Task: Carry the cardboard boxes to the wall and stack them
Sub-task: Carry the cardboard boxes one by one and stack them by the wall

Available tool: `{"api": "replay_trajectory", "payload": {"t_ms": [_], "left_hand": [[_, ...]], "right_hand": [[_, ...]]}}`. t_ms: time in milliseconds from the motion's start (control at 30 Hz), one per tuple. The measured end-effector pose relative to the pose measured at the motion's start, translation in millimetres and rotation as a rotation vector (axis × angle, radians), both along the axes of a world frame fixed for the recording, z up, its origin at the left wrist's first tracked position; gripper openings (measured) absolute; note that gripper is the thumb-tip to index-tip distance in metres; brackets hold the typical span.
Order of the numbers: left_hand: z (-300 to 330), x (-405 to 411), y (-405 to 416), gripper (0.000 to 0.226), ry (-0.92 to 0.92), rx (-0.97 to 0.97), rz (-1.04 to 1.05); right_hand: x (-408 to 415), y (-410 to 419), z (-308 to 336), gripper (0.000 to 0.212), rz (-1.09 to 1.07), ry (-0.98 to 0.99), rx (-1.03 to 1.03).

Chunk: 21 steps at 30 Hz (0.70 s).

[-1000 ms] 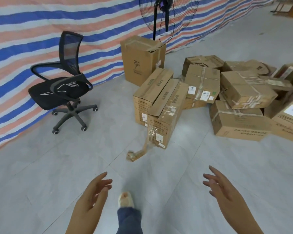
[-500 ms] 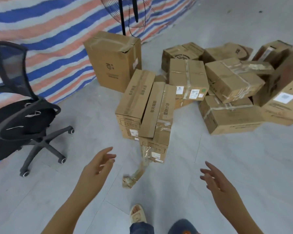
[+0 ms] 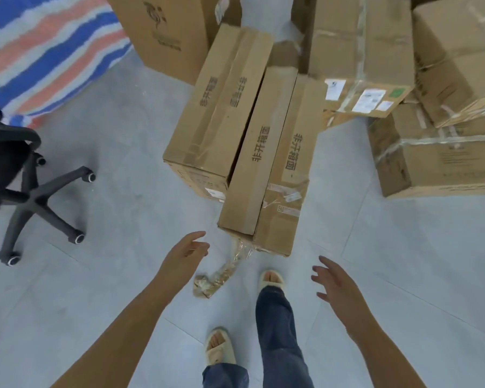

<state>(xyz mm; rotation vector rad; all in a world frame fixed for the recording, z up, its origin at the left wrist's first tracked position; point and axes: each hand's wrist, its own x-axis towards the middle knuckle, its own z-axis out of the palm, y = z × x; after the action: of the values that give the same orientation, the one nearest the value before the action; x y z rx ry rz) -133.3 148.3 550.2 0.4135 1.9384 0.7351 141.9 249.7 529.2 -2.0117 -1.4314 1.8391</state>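
Observation:
Two long cardboard boxes lie side by side on the grey floor just ahead: the nearer box (image 3: 275, 163) with printed characters and loose tape at its near end, and the left box (image 3: 219, 107) beside it. More taped boxes (image 3: 359, 54) are piled behind and to the right. A tall box (image 3: 165, 32) stands by the striped tarp wall (image 3: 39, 51). My left hand (image 3: 185, 256) reaches forward, fingers relaxed, a short way from the nearer box's left corner. My right hand (image 3: 336, 281) is spread open to the right of that box. Neither hand touches anything.
A black office chair (image 3: 17, 175) on castors stands at the left. A crumpled strip of tape (image 3: 221, 273) trails from the nearer box onto the floor by my sandalled feet (image 3: 272, 278). Large boxes (image 3: 437, 158) crowd the right side.
I have stepped closer to the boxes and my view has tilted down. Both hands have moved forward toward the near end of the long box.

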Motion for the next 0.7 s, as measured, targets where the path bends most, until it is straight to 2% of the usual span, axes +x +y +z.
{"api": "replay_trajectory", "payload": {"t_ms": [67,167,233,333,467,600,700], "left_hand": [[-48.3,-4.3,35.1,0.034,-0.039,-0.06,0.052],[-111.7,-6.9,80.6,0.059,-0.091,-0.142,0.148],[-143.5,-9.0,98.5,0.069,-0.148,-0.161,0.177],[-172.1,-10.9,102.1,0.054,-0.23,-0.155,0.21],[-172.2,-1.4,98.1,0.032,-0.241,-0.108,0.277],[-134.0,25.0,108.9,0.022,-0.089,-0.024,0.255],[-90.2,41.6,116.8,0.006,-0.021,0.026,0.252]], "right_hand": [[-22.8,29.5,-48.9,0.038,-0.065,0.026,-0.072],[-54.6,56.6,-107.1,0.061,-0.123,0.043,-0.152],[-66.7,59.8,-141.2,0.066,-0.135,0.083,-0.198],[-70.6,51.0,-176.1,0.057,-0.212,0.137,-0.31],[-68.4,47.3,-177.1,0.048,-0.281,0.176,-0.337],[-56.6,56.9,-133.9,0.052,-0.367,0.149,-0.265],[-40.4,60.2,-84.3,0.042,-0.406,0.137,-0.171]]}}
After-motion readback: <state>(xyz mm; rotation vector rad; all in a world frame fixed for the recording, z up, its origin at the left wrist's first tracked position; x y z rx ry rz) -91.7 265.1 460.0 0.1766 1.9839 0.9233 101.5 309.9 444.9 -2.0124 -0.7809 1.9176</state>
